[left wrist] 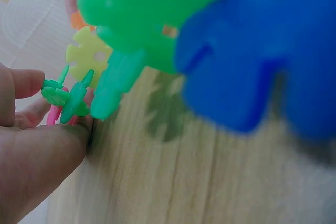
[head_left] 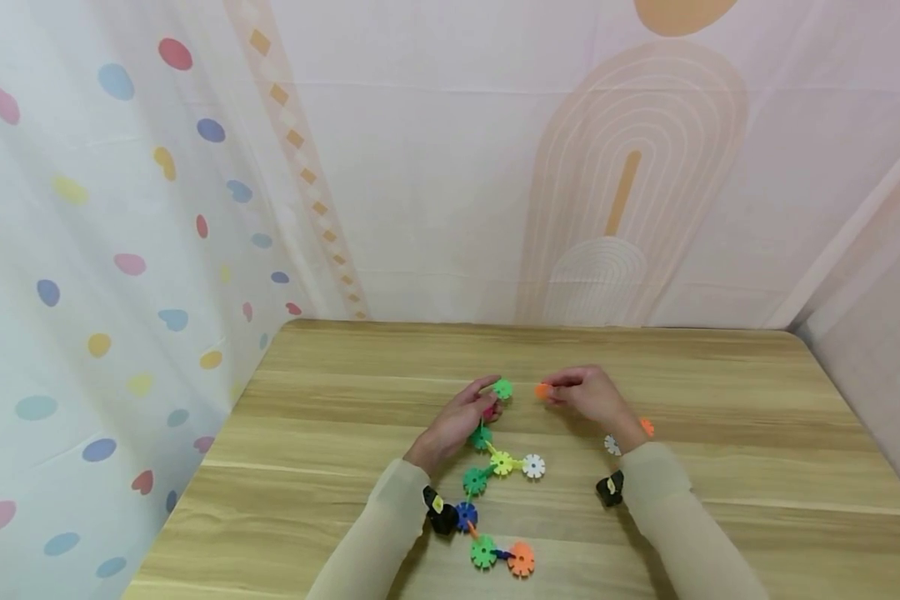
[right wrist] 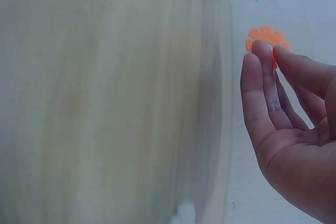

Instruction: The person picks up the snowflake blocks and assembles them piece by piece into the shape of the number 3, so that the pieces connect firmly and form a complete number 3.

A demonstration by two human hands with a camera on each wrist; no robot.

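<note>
I see the left hand [head_left: 456, 422] fingers pinching a green toothed disc [head_left: 502, 388] on the chain; right hand [head_left: 592, 396] fingers pinch an orange flower-shaped disc [head_left: 543, 391]

a light wooden table with plank grain and rounded corners [head_left: 330, 500] carries a chain of flat plastic snowflake discs in green, yellow, white, blue and orange [head_left: 495, 483], running from mid-table toward the near edge. a loose white plastic snowflake disc [head_left: 612, 444] and a loose orange plastic snowflake disc [head_left: 647, 427] lie just beside each other to the right.
</note>
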